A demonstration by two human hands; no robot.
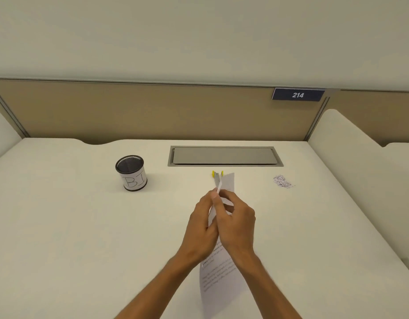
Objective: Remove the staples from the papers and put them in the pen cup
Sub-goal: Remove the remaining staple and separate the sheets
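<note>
**A:** Where are your hands now?

**B:** Both are up over the desk [72, 226], nearer you than the pen cup [131, 172] and off to its right. Your left hand [202, 223] and right hand [237, 223] each pinch the papers [216, 272] near the top corner. I cannot see a staple there; it is too small to tell.

**A:** How do you do this bit well?

**B:** I think you should hold the sheets still with one hand and pick slowly with the other, so the paper does not rip. A yellow tool [217, 174] lies right of the cup, past your fingers. It may be a staple remover.

**A:** Any words?

**B:** The cup's label says "BI". A sign [298, 95] far behind the cup says "214". A small pile of bits [283, 181] sits well right of the cup, maybe staples.
</note>
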